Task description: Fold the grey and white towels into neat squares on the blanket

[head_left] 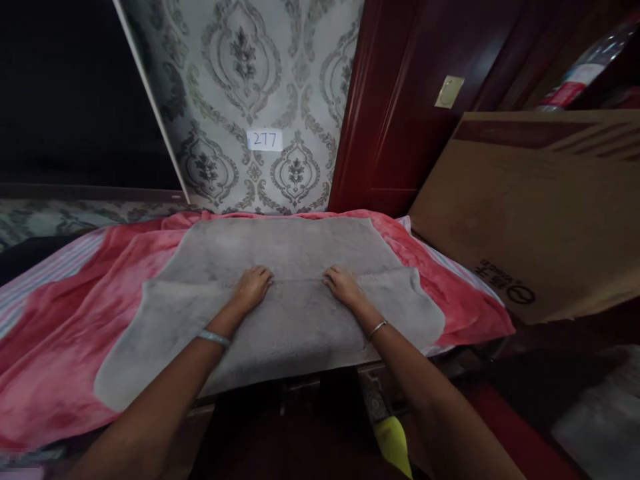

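Note:
A grey plush cloth (pixel 300 327) lies spread over a pink blanket (pixel 150 267), with a raised crease running across it from side to side. On the left part of that crease rests my left hand (pixel 254 287), its fingers curled and closed on the fabric. My right hand (pixel 343 285) is a short way to the right, fingers likewise bent and gripping the same crease. The crease is drawn straight between the two hands. The near edge of the cloth hangs at the front of the surface. My fingertips are partly hidden in the fabric.
A striped sheet (pixel 75 263) shows under the blanket. A large cardboard box (pixel 540 207) stands at the right, with a plastic bottle (pixel 585 73) behind it. A dark screen (pixel 80 93) is at the left. A wallpapered wall (pixel 240 87) and a red wooden door (pixel 400 100) stand behind.

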A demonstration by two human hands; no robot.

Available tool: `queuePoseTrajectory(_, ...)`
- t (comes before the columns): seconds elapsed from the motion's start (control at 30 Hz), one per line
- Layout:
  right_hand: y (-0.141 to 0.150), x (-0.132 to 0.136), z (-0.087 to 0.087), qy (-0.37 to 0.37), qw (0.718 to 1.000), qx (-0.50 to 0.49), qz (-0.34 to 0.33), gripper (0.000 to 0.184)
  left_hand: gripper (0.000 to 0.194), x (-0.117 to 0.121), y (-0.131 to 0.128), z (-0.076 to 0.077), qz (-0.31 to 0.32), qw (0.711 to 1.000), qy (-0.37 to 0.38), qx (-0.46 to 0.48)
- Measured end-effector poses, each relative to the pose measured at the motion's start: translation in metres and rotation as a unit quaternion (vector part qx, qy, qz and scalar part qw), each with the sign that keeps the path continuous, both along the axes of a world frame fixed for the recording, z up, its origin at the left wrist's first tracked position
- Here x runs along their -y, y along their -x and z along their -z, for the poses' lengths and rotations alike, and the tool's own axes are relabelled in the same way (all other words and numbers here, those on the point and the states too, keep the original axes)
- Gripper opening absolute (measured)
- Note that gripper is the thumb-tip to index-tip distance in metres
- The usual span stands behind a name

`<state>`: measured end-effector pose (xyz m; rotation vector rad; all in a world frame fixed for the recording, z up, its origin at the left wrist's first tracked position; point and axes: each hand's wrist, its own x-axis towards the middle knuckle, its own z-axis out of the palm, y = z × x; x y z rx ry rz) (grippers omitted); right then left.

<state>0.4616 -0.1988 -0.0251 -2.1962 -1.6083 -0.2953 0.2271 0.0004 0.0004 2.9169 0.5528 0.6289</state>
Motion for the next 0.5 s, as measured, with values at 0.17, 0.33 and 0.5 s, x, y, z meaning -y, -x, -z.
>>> queuePoseTrajectory(0.17,-0.049,0.069,-0.015,0.022,0.997,0.008,0.068,0.015,0.038,-0.019,0.033,-0.015,-0.043,0.999,0.008,0.024)
queuePoseTrajectory(0.33,-0.080,0.124,-0.022,0.016,0.994,0.013,0.111,0.018,0.039,-0.040,0.100,-0.026,-0.133,0.991,0.011,0.021)
queuePoseTrajectory(0.5,-0.110,0.136,0.016,-0.052,0.986,0.043,0.154,0.024,0.035,-0.053,0.168,-0.022,-0.226,0.974,0.002,-0.009)
